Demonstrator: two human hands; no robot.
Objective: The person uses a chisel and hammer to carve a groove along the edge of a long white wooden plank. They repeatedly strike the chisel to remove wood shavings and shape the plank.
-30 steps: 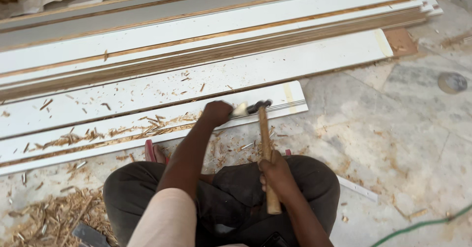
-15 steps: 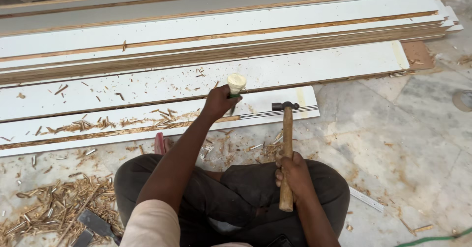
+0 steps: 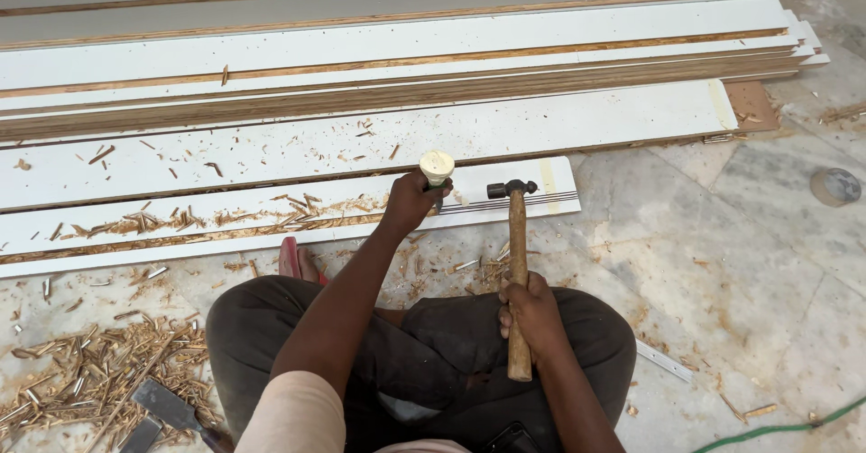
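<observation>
My left hand (image 3: 410,202) grips a chisel with a pale round-topped handle (image 3: 437,168), held upright against the edge of a narrow white board (image 3: 271,227) on the floor. My right hand (image 3: 532,313) holds a hammer with a wooden handle (image 3: 518,263); its dark metal head (image 3: 508,188) hovers just right of the chisel top, a short gap apart. I sit cross-legged in dark trousers behind the board.
Several long white laminated boards (image 3: 379,65) with wooden edges lie stacked beyond. Wood chips (image 3: 90,372) litter the floor at left, with a flat metal tool (image 3: 162,405) among them. A green cable (image 3: 785,428) runs at the lower right on the marble floor.
A second ago the hammer head touched the chisel top; it has since drawn back to the right. The left hand with the chisel stays on the board.
</observation>
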